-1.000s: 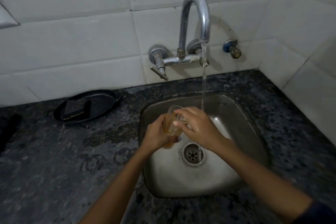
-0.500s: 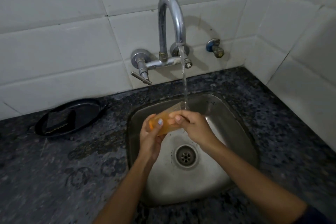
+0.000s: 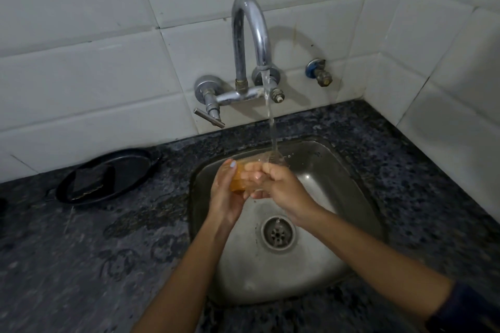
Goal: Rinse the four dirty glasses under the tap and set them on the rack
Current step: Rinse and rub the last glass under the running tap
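Observation:
A clear glass (image 3: 244,174) with an orange-tinted base lies tipped on its side over the steel sink (image 3: 338,167). My left hand (image 3: 226,197) cups its base from the left. My right hand (image 3: 281,189) grips it near the rim, fingers wrapped over it. The chrome tap (image 3: 250,35) runs, and its stream (image 3: 272,127) falls onto the glass's open end. No other glass and no rack are in view.
A black round plate (image 3: 127,167) with a dark scrub pad (image 3: 90,180) sits on the speckled dark counter (image 3: 81,251) left of the sink. The drain (image 3: 278,234) lies below my hands. A small valve (image 3: 318,71) sticks out of the tiled wall at right.
The glass has been tipped from nearly upright onto its side and its mouth brought under the stream. Both hands stay on it. The camera has shifted, moving the tap across the picture.

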